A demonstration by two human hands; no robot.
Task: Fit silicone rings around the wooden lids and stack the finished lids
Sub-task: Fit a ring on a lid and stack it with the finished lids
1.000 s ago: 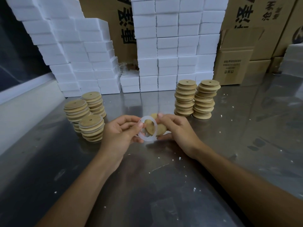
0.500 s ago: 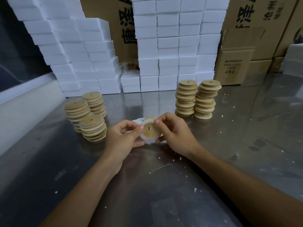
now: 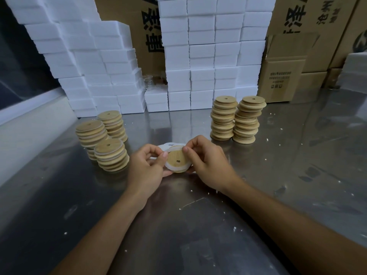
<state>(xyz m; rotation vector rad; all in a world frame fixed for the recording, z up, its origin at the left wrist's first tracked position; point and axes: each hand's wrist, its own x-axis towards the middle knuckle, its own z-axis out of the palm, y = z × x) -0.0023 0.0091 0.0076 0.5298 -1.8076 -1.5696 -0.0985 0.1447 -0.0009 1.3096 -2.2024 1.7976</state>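
Wooden lid (image 3: 177, 161), held between both hands above the counter (image 3: 198, 225): left hand (image 3: 148, 165) pinches its left edge, right hand (image 3: 206, 161) pinches the top, working the silicone ring (image 3: 168, 166) on. Seating it well probably means pressing the ring evenly around the rim. Ringed stacks (image 3: 111, 154) stand left of the lid, bare stacks (image 3: 223, 118) behind right.

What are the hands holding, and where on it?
Both hands hold one wooden lid with a silicone ring on its edge: left hand pinches its left rim, right hand its upper right rim.

Packing workshop: stacked cartons (image 3: 325, 20), foam boxes (image 3: 200, 56)
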